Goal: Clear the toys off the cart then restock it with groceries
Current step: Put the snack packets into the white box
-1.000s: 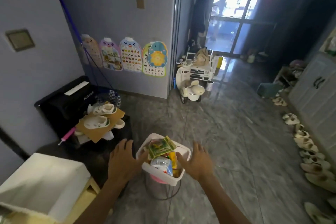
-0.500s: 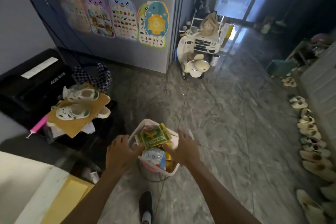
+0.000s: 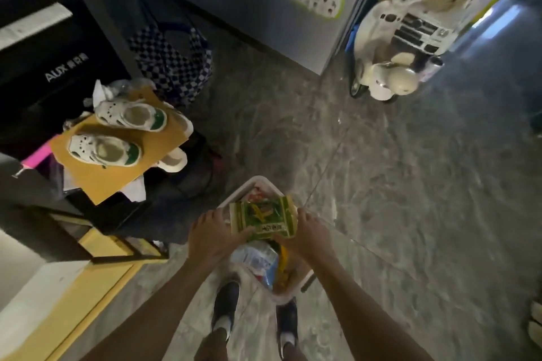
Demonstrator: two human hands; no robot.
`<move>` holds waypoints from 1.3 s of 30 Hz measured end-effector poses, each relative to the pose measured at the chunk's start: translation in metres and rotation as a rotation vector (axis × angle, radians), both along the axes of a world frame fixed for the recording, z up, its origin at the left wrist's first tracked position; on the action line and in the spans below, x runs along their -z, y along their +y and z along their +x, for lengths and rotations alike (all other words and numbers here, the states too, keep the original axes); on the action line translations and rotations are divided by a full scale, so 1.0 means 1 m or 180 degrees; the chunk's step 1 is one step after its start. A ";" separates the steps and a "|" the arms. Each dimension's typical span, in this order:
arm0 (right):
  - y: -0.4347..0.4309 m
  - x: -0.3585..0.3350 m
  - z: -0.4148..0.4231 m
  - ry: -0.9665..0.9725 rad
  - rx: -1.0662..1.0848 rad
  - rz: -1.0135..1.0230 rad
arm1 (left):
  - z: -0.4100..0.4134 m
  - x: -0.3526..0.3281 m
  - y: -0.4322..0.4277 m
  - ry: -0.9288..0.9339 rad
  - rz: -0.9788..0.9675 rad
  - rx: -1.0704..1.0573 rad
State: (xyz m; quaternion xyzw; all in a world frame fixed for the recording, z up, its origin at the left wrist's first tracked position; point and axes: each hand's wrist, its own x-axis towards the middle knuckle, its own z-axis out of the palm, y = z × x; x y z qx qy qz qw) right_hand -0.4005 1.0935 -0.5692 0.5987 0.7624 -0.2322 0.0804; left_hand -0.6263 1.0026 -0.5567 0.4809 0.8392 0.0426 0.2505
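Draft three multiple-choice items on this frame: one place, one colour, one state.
1. Where is the green packet relative to the white basket? A under it; B on top of its contents; C beside it.
2. Heel patches of the white shoes on the cardboard? A red; B blue; C green.
3. The left hand and right hand? A both hold the basket; B one holds it; C both hang free.
Key: 1B, it tops the load. 2C, green shows at both heels. 3A, each holds a side rim.
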 end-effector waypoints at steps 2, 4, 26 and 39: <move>0.021 0.033 -0.003 0.0088 -0.0078 -0.0101 | 0.002 0.032 0.012 0.0055 -0.0038 -0.0168; 0.039 0.078 -0.005 0.0211 -0.0121 -0.0226 | 0.004 0.079 0.022 0.0021 -0.0264 -0.0381; 0.004 0.217 0.031 0.0652 0.0383 -0.0806 | 0.035 0.237 0.057 -0.0485 -0.0481 -0.1404; -0.031 0.238 0.065 0.0504 0.1425 -0.0483 | 0.028 0.220 0.059 -0.1540 0.0124 -0.1659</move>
